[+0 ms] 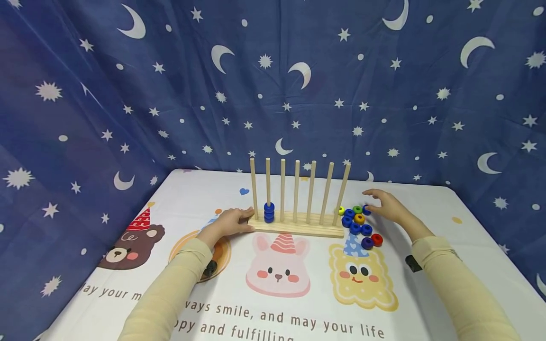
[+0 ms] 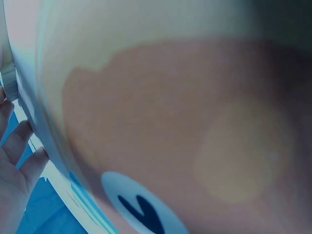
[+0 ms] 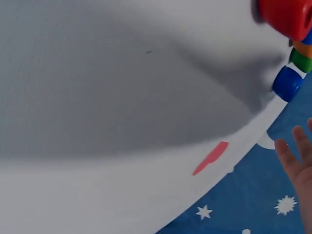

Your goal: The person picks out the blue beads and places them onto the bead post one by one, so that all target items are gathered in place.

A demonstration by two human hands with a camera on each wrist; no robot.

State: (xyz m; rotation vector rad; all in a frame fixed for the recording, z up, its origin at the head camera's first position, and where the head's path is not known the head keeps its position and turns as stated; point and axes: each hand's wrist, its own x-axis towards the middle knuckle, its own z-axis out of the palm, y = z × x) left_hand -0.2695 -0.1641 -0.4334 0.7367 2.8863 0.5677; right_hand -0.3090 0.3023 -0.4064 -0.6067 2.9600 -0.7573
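A wooden peg stand (image 1: 298, 228) with several upright rods is on the table. Blue beads (image 1: 268, 213) are stacked on its second rod from the left. At the stand's left end, my left hand (image 1: 228, 222) holds the base, thumb along the front edge. Its spread fingers (image 2: 34, 168) show at the edge of the left wrist view. My right hand (image 1: 386, 207) is over the far right side of the loose beads, fingers apart around a blue bead (image 1: 366, 209). In the right wrist view that blue bead (image 3: 287, 84) lies apart from the fingertips.
Right of the stand lie loose beads, among them a red bead (image 1: 377, 239), an orange-yellow bead (image 1: 359, 219), a green bead (image 1: 357, 209) and several blue ones. A white printed cloth (image 1: 315, 317) covers the table. Behind it hangs a blue star-and-moon curtain (image 1: 273, 94).
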